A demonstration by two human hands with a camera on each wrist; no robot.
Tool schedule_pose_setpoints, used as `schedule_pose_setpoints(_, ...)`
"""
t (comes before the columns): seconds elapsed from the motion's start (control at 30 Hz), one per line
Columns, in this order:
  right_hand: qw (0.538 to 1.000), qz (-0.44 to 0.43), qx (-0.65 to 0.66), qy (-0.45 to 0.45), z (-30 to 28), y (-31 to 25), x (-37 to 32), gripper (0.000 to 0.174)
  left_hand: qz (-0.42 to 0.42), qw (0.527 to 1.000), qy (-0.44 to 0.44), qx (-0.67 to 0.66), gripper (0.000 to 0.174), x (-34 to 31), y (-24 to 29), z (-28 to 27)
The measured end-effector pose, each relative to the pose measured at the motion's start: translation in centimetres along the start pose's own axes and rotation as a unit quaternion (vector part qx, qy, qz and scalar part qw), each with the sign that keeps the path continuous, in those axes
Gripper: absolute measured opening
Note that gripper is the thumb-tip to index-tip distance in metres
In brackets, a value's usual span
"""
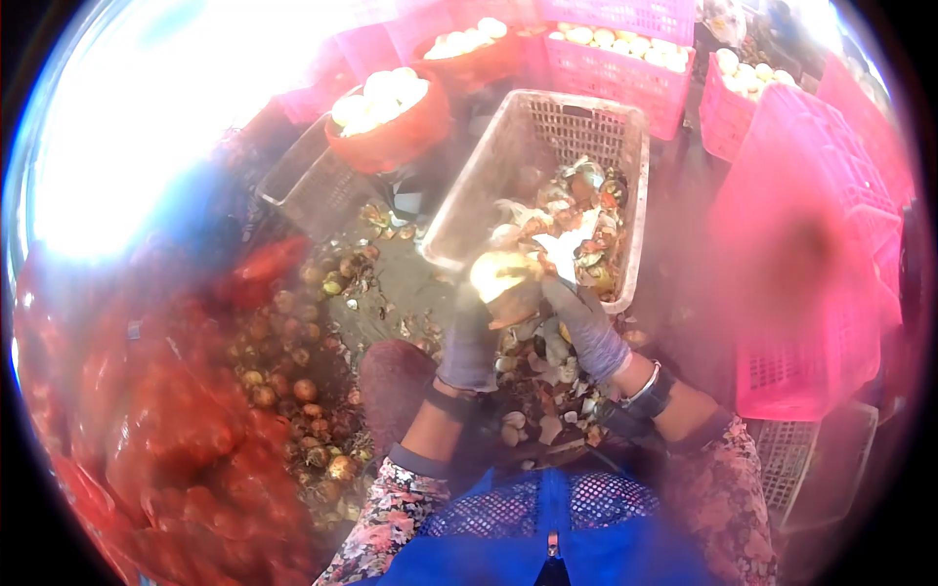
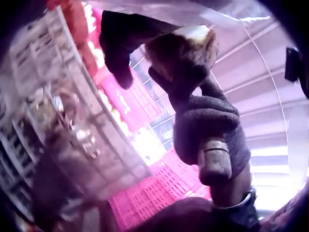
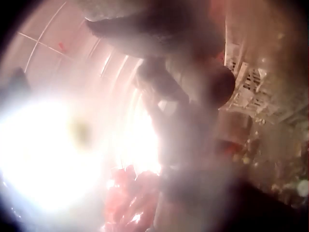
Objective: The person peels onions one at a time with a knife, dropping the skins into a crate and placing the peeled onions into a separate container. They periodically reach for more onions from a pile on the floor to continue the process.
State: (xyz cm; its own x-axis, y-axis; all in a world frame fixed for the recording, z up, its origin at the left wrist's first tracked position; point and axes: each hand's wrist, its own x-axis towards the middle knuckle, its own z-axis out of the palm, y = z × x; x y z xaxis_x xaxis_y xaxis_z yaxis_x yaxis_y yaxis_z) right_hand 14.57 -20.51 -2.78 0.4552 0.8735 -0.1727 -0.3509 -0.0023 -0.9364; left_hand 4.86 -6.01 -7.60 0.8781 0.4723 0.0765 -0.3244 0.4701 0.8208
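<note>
1. While the gloved left hand (image 1: 469, 337) curls round a partly peeled onion (image 1: 508, 281), the gloved right hand (image 1: 586, 322) meets it from the other side, its fist closed on a stubby tool handle (image 2: 215, 162) whose working end is hidden
2. Held up between both hands, the onion sits near the closer rim of a dirty white plastic crate (image 1: 576, 122)
3. Papery peelings (image 1: 598, 210) heap toward the crate's right side, and loose scraps (image 1: 552, 376) litter the ground below the hands
4. To the person's left, brown-skinned onions (image 1: 305, 391) lie on the ground beside red sacking (image 1: 156, 430)
5. Farther off, an orange-red basin (image 1: 396, 137) and a pink lattice crate (image 1: 669, 103) hold pale onions (image 1: 381, 98); stacked pink crates (image 1: 801, 361) stand at right
</note>
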Motion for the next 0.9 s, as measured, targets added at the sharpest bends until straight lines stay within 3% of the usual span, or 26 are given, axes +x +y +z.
schedule_pose_setpoints(0.03,0.999,0.0,-0.035,0.023,-0.4,0.4,0.4,0.039,0.061,0.996,0.033,0.059,0.075,-0.8,2.0,2.6)
schedule_pose_setpoints(0.13,0.974,-0.092,-0.203,0.038,0.1,0.3,0.1,0.045,0.087,0.982,0.033,0.163,0.078,-1.6,1.1,1.6)
schedule_pose_setpoints(0.23,0.892,-0.195,-0.405,0.046,-1.0,1.7,0.5,0.06,0.117,0.977,0.063,0.167,0.076,-1.4,0.4,1.2)
schedule_pose_setpoints(0.33,0.844,-0.178,-0.502,0.066,-0.7,1.5,-0.1,0.061,0.119,0.979,0.084,0.141,0.071,-1.5,0.8,1.6)
schedule_pose_setpoints(0.43,0.797,-0.3,-0.516,0.09,-1.0,2.9,0.5,0.063,0.098,0.986,0.086,0.106,0.063,-1.9,1.3,2.1)
schedule_pose_setpoints(0.53,0.781,-0.18,-0.591,0.09,-0.4,2.3,0.1,0.065,0.086,0.991,0.088,0.055,0.055,-2.6,1.7,3.4)
schedule_pose_setpoints(0.63,0.75,-0.251,-0.603,0.107,-0.5,3.4,0.7,0.069,0.067,0.991,0.102,0.05,0.051,-3.2,1.6,3.4)
schedule_pose_setpoints(0.73,0.78,-0.255,-0.565,0.089,-0.4,3.5,1.1,0.068,0.108,0.985,0.092,0.094,0.053,-3.1,1.5,3.6)
schedule_pose_setpoints(0.77,0.887,-0.166,-0.426,0.062,-0.3,3.6,1.6,0.069,0.133,0.981,0.085,0.112,0.056,-3.0,1.5,3.8)
schedule_pose_setpoints(0.8,0.959,-0.071,-0.271,0.032,-0.2,3.8,2.5,0.07,0.161,0.97,0.095,0.156,0.06,-3.0,1.3,3.9)
schedule_pose_setpoints(0.87,0.998,-0.029,-0.063,-0.008,-0.7,6.5,4.5,0.071,0.217,0.938,0.114,0.244,0.07,-3.2,0.7,3.8)
schedule_pose_setpoints(0.9,0.996,-0.085,-0.022,-0.017,-1.3,9.4,6.2,0.072,0.24,0.925,0.114,0.271,0.072,-3.1,0.4,3.5)
